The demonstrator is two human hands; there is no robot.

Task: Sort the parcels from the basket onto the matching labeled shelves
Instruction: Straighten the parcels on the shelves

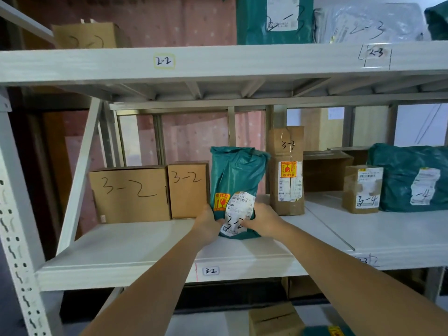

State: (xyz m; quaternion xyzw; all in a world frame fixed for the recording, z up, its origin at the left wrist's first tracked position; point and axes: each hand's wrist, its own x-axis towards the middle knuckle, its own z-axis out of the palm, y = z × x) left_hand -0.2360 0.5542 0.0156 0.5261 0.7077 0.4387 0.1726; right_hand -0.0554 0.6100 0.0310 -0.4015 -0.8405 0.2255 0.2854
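the green parcel [236, 187] stood upright on the 3-2 shelf [135, 248], long axis vertical, label facing out, just right of two boxes [150, 192] marked 3-2. the left hand [207, 225] and right hand [263, 221] gripped its lower sides. a tall 3-3 box [287, 170] stood to its right. pink dotted cloth [194, 137] hung behind the rack.
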